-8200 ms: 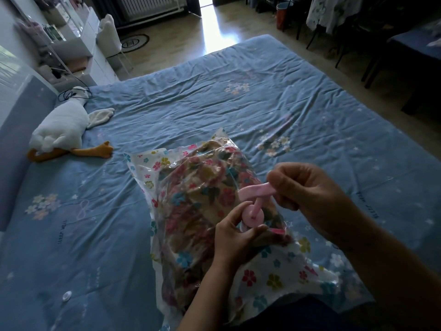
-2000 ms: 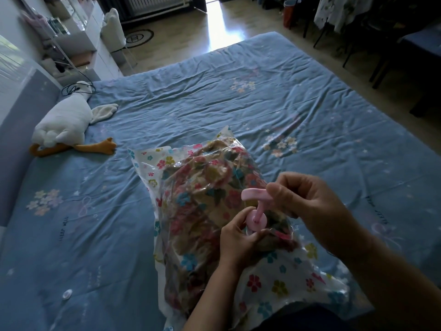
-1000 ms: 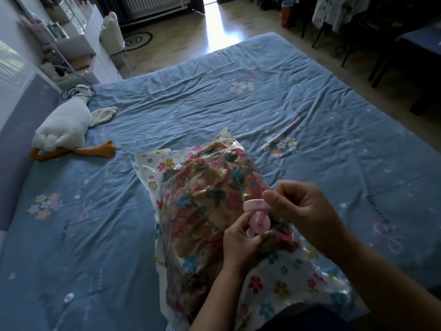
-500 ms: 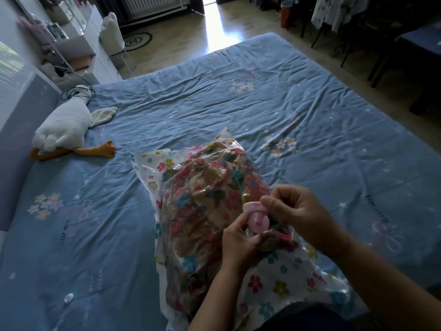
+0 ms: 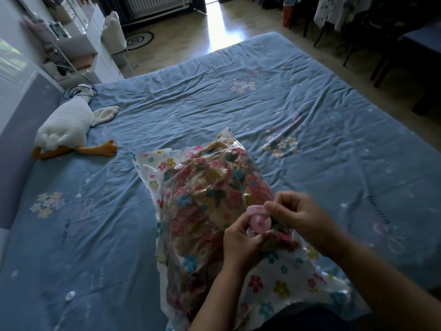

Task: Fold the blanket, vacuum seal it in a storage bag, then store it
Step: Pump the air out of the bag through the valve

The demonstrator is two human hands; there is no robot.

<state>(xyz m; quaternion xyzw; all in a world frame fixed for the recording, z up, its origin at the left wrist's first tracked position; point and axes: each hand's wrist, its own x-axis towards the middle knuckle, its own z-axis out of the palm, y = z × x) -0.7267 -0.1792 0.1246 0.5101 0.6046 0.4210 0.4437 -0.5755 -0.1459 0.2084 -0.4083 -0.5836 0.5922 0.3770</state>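
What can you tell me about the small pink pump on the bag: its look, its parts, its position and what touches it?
The pink pump looks like smooth plastic. It has a round body and a crossbar handle at its top. It stands on the clear flower-printed storage bag, over the floral blanket packed inside. The handle sits close above the body. The left hand grips the round body from below, and the right hand, slightly blurred, pinches the handle's right end. Its base is hidden by the fingers.
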